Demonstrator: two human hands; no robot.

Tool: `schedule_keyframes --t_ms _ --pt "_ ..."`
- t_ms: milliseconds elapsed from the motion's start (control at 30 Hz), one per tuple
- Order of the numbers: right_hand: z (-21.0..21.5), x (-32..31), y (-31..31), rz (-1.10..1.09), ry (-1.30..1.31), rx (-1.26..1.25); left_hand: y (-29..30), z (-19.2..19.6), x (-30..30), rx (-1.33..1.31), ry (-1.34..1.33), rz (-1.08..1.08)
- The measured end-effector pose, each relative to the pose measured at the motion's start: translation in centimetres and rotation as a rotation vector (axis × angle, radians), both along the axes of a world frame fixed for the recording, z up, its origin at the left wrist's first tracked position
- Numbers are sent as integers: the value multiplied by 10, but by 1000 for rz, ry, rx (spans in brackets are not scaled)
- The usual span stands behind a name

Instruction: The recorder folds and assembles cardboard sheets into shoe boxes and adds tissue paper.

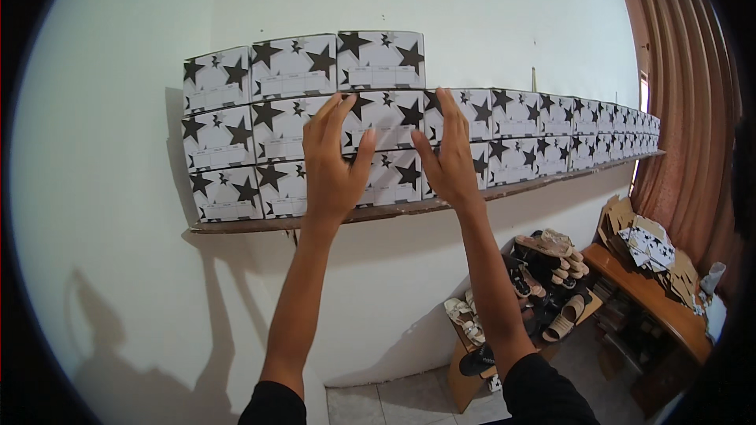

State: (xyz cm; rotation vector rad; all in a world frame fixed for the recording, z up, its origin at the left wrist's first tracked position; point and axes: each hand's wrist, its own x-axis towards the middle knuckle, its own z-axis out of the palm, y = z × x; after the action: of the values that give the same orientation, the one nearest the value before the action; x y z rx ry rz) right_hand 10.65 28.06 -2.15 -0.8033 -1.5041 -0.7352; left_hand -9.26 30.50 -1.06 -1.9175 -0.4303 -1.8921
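White boxes printed with black stars stand in rows on a long wall shelf point(394, 211). Three of them form a third row at the left end, the rightmost being a top box point(381, 60). Both my arms reach up toward the stack. My left hand point(337, 161) is raised in front of the middle row, fingers apart and thumb out. My right hand point(449, 149) mirrors it a little to the right, also with thumb and fingers apart. Between them shows a middle-row box point(383, 120). Neither hand holds anything; whether the fingertips touch the boxes I cannot tell.
Below the shelf at right, a small wooden rack point(465, 370) carries several sandals and shoes point(563, 319). Flattened cardboard point(677, 275) and a star-printed sheet point(647, 245) lie on a brown wooden table point(610, 267). A brown curtain point(673, 110) hangs at far right.
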Motion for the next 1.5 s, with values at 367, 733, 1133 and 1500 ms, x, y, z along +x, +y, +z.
schedule_keyframes --t_ms 367,733,1133,1500 --pt "-161 80 -120 134 325 -442 -66 -170 67 -793 40 -969" --pt "-329 258 -320 -257 681 -599 -148 -346 295 -1324 238 -1247" --pt "-387 400 -518 -640 1050 -606 -294 -415 541 -1544 567 -1533" --pt "-394 591 -535 -723 1069 -574 -309 -436 761 -1550 638 -1622"
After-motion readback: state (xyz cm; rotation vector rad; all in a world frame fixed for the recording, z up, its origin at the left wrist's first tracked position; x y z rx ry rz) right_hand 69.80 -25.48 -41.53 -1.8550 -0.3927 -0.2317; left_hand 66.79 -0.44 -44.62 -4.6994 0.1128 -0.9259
